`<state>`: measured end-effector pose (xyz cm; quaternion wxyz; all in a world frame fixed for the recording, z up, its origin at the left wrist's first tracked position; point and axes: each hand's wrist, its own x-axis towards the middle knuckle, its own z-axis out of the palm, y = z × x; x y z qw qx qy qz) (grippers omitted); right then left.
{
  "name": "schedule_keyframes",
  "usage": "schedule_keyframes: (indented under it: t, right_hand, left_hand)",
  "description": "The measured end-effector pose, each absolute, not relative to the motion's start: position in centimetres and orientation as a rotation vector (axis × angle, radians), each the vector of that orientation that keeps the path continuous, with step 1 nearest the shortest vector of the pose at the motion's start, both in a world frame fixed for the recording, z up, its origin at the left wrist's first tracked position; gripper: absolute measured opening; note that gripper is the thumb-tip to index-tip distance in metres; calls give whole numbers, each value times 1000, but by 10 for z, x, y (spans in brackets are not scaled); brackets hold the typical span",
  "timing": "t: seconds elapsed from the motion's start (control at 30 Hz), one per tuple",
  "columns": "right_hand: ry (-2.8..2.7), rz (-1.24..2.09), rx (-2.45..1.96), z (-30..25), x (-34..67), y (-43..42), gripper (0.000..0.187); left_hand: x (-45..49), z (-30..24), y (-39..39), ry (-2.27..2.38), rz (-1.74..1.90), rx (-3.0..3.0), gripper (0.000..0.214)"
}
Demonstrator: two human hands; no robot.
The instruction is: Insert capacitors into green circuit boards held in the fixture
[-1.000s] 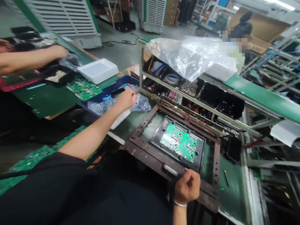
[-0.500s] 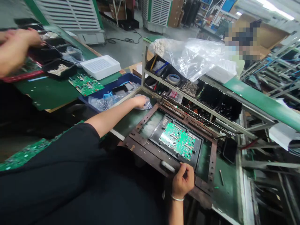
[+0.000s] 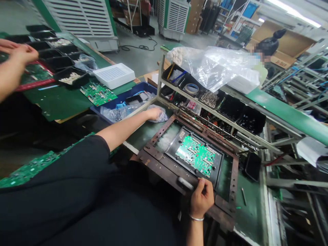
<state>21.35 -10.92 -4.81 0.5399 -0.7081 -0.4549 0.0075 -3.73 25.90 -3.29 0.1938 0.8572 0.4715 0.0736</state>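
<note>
A green circuit board [image 3: 196, 155] lies in a black carrier inside a brown metal frame [image 3: 160, 163] on the green bench. My right hand [image 3: 202, 198] is closed on the frame's near rail, by a grey handle [image 3: 185, 183]. My left hand [image 3: 153, 113] reaches out to the left and rests, fingers curled, in a clear plastic bag of small parts [image 3: 162, 114] beside the frame's far left corner. What its fingers hold is hidden.
A blue bin [image 3: 116, 101] with bagged parts sits left of the bag. Behind the frame runs a metal rack [image 3: 216, 116] of black parts bins, topped by a large clear bag [image 3: 217, 65]. A co-worker's hands [image 3: 17, 53] work at far left near black trays, a white tray [image 3: 114, 75] and another board [image 3: 98, 93].
My left hand moved right from the blue bin to the clear bag by the frame and stays there. The co-worker's arm drew back to the left. My right hand kept its grip.
</note>
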Motion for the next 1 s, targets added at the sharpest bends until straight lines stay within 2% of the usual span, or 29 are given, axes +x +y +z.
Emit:
schedule_keyframes:
  t: [0.17,0.57,0.8,0.93,1.0]
  right_hand:
    - [-1053,53,-1699,-49,215,-109,29]
    - [-1238,-23,-1677,-39,213,-105,25]
    - [-1461,37,-1516,-11,209,-84,16]
    - [-1616,183,-1409,11,194,-61,10]
    - [-1674,293,-1368,22,184,-48,11]
  left_hand:
    - [-49,-23,258,1374,428,2095,19]
    - [-61,-12,227,1328,1044,895,7]
    - [-78,17,167,1161,1092,533,15]
    - [-56,32,110,891,909,467,9]
    - [-39,37,84,789,775,521,15]
